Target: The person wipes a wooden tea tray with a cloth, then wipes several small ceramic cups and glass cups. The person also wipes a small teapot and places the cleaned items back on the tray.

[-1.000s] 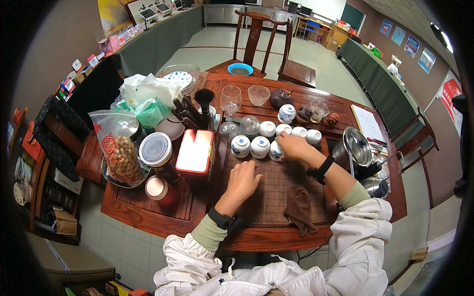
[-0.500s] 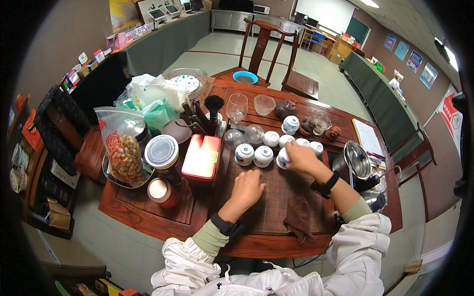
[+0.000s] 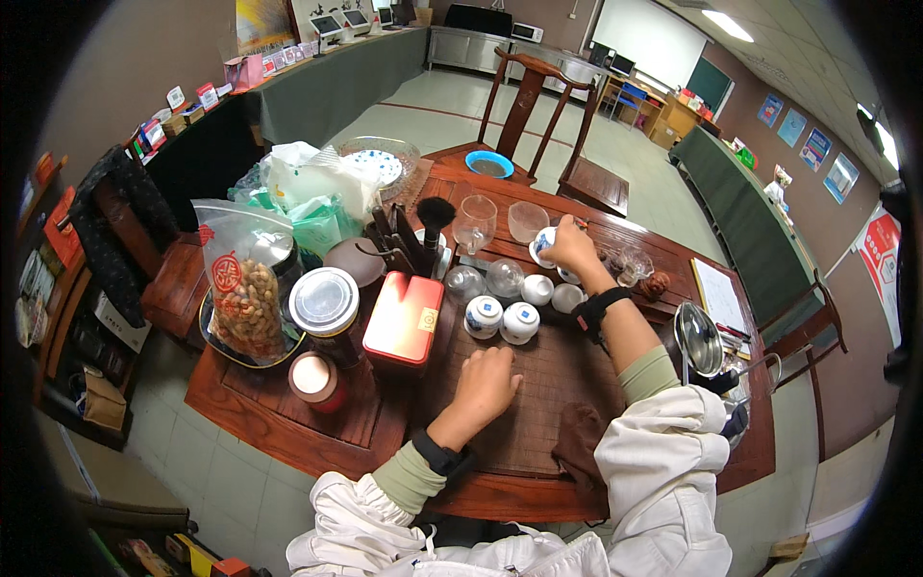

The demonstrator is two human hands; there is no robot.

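Observation:
My left hand [image 3: 486,385] rests loosely curled above the bamboo tea mat [image 3: 538,413], fingers slightly apart and empty, below two blue-and-white porcelain pieces [image 3: 519,323]. My right hand [image 3: 575,248] reaches to the back of the tray, fingers closed on a blue-and-white porcelain piece [image 3: 542,242]. Small white cups [image 3: 537,288] and clear glass vessels [image 3: 505,278] stand between my hands, some hidden by my right forearm. A brown cloth [image 3: 580,442] lies at the mat's right.
Left: bag of nuts [image 3: 250,298], lidded jar [image 3: 324,301], red tin [image 3: 397,322], brush holder [image 3: 431,240], plastic bags [image 3: 312,188]. Right: metal pot [image 3: 697,332], paper pad [image 3: 721,293]. Beyond: chair [image 3: 527,106], blue bowl [image 3: 489,163].
My right hand has moved up and away toward the back of the tray with a porcelain piece in its fingers. My left hand has shifted slightly. The view has tilted.

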